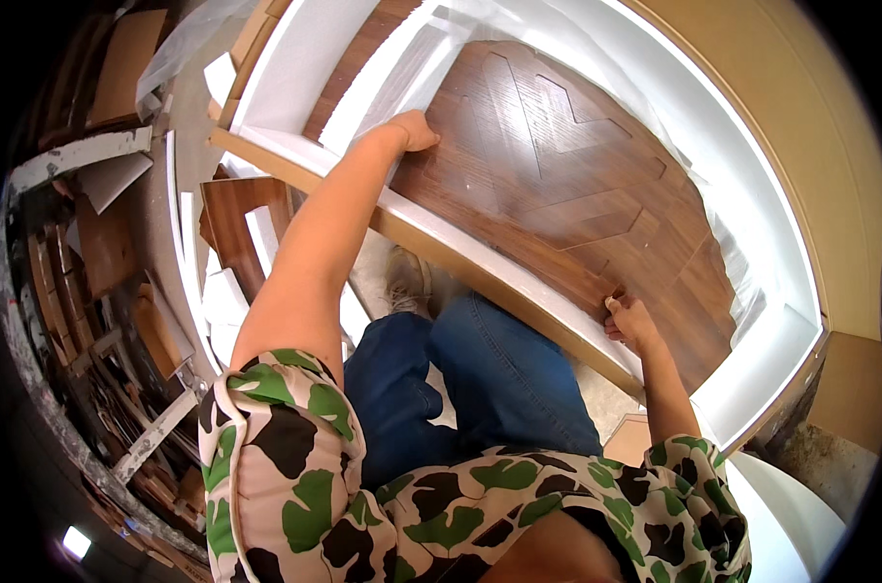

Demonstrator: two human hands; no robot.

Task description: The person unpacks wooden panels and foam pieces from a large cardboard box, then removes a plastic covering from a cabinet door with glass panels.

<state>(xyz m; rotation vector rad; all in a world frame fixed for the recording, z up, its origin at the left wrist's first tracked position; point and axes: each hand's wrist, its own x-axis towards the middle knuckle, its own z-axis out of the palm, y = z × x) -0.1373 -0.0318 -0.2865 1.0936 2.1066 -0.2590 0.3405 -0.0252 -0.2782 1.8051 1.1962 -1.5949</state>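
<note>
A large brown wood-grain panel point(558, 180) with carved angular lines lies in a cardboard box lined with white foam point(791, 282). My left hand point(414, 131) reaches over the near foam-lined side to the panel's left part, beside clear plastic wrap point(426, 58). Its fingers look curled, and what they hold, if anything, is hidden. Near the panel's closest edge, at the right, my right hand point(631, 321) is closed with thumb and fingertips together. Whatever is in that pinch is too small to make out. Light glares off the panel's middle.
The box's near cardboard wall point(460, 257) runs between my legs point(499, 369) and the panel. Wooden offcuts point(232, 223) and white foam strips point(229, 306) lie on the floor at left. Beyond them stands a paint-marked rack point(159, 437) filled with scrap boards.
</note>
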